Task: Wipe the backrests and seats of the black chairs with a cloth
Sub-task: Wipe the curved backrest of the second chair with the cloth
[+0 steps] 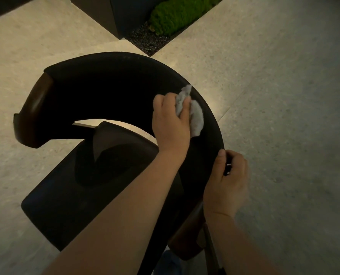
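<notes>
On the backrest [105,76], left hand [171,124] fingers clutch the cloth [197,118]; right hand [227,187] grips the rim.

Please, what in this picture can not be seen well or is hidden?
Head view:
- Cloth: partly hidden under the left hand.
- Right hand: what its curled fingers pinch at the backrest edge is too dark to tell.
- Seat: too dark to judge dust; the left forearm covers part of it.
- Plants: cut off by the top edge.
</notes>
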`<state>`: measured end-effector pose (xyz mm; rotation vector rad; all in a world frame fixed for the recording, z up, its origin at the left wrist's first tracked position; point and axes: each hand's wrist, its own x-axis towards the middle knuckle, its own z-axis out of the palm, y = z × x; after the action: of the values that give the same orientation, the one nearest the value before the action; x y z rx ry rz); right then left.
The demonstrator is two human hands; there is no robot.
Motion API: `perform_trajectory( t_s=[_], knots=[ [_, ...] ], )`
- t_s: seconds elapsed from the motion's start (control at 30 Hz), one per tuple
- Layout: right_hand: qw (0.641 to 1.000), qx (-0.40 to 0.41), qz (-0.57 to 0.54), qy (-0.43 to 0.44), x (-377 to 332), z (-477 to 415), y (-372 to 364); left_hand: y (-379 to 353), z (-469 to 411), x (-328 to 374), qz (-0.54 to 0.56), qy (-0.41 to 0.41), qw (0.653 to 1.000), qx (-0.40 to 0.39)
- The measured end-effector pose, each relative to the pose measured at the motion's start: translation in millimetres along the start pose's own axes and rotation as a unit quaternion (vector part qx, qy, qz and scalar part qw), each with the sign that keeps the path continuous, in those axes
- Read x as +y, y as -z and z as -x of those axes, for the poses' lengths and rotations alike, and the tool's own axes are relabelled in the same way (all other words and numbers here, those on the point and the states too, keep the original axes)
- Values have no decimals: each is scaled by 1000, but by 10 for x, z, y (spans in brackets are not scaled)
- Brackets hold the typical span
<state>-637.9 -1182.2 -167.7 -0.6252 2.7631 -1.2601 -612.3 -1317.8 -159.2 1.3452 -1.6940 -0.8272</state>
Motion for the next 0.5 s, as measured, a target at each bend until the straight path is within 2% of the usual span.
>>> perform_trajectory(
  t_s=[0.13, 0.2, 0.33, 0.4, 0.5],
  knots=[
    [1000, -1, -9, 4, 5, -4, 3, 45, 226, -436, -39, 131, 990, -21],
    [1000, -4, -17, 3, 10, -3, 6, 83, 371, -608, -39, 169, 984, -28],
    [1000, -1, -18, 8, 9, -1, 12, 107, 374, -457, 26, 167, 986, -11],
    [1000, 2, -15, 10, 7, -3, 12, 91, 340, -312, 82, 178, 980, -38],
    [1000, -2, -25, 7, 19, -4, 3, 113, 404, -272, 116, 143, 980, -75]
  ],
)
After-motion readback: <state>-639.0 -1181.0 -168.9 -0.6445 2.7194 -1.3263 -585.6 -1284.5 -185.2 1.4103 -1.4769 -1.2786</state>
